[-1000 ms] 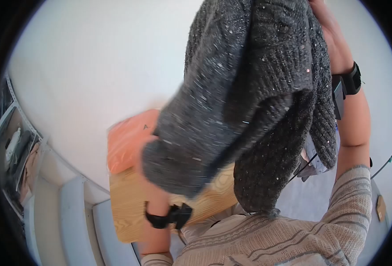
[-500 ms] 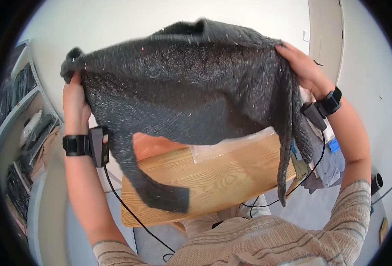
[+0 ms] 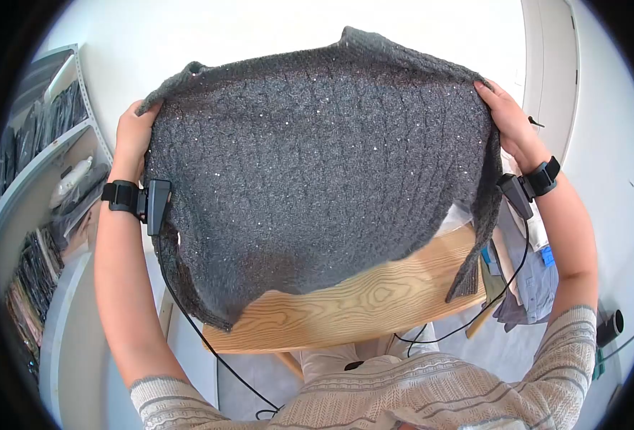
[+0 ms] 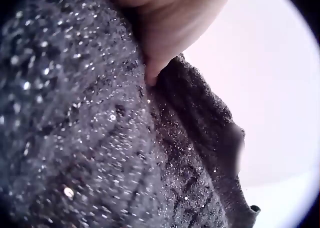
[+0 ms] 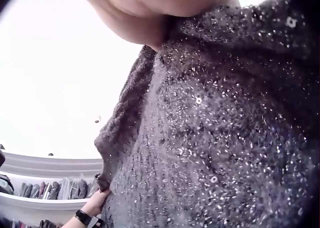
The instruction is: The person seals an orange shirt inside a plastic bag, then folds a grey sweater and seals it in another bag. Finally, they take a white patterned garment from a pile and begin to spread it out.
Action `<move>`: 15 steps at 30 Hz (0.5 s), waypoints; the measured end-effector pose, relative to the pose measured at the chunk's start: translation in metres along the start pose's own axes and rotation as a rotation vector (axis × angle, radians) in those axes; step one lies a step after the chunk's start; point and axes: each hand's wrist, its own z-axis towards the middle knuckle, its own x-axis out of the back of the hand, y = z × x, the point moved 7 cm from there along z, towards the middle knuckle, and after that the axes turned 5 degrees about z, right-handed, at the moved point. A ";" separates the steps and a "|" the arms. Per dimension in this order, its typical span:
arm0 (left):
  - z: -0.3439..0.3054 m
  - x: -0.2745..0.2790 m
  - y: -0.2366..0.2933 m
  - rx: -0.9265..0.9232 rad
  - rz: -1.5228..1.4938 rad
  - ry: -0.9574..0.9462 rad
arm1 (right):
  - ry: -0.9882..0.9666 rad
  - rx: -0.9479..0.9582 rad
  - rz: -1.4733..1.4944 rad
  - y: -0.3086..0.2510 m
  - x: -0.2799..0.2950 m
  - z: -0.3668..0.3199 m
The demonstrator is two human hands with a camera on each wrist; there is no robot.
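A dark grey knitted sweater (image 3: 317, 165) with small shiny sequins hangs spread wide between both hands, above the table. At its upper left corner, the left hand (image 3: 135, 132) grips the knit with the fingers behind it. The right hand (image 3: 510, 122) pinches the upper right corner, its thumb on the near side. A narrow sleeve (image 3: 467, 276) dangles below the right hand. In the left wrist view the left hand (image 4: 170, 23) presses into a fold of the sweater (image 4: 90, 138). The right wrist view has the right hand (image 5: 155, 13) on the sweater's edge.
Under the sweater stands a wooden table (image 3: 317, 322). Shelves (image 3: 52, 158) with bagged clothes line the left side. Folded clothes (image 3: 528, 279) lie at the right of the table. Black cables (image 3: 209, 344) run down from both wrist cameras.
The sweater has gone from hanging bunched to stretched out flat between the hands. The left hand has risen from low beside the table to the sweater's upper left corner.
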 end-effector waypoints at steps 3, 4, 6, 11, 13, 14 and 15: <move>-0.006 0.000 -0.002 0.005 0.150 0.002 | 0.009 -0.010 0.016 0.004 0.001 -0.003; -0.009 0.001 -0.006 0.018 0.181 -0.010 | 0.015 -0.014 0.019 0.004 -0.001 -0.003; -0.007 0.004 -0.016 0.015 0.212 -0.033 | 0.014 -0.022 0.035 0.005 -0.004 -0.002; -0.011 0.006 -0.023 0.049 0.180 -0.106 | 0.016 -0.051 0.015 0.003 -0.010 -0.006; -0.015 0.009 -0.020 0.072 0.167 -0.137 | 0.013 -0.065 -0.030 0.001 -0.007 -0.006; -0.017 0.006 -0.017 0.023 0.235 -0.211 | 0.012 -0.076 -0.027 0.001 -0.005 -0.006; -0.014 0.002 -0.011 -0.029 0.301 -0.291 | -0.026 -0.116 -0.030 0.000 -0.007 -0.003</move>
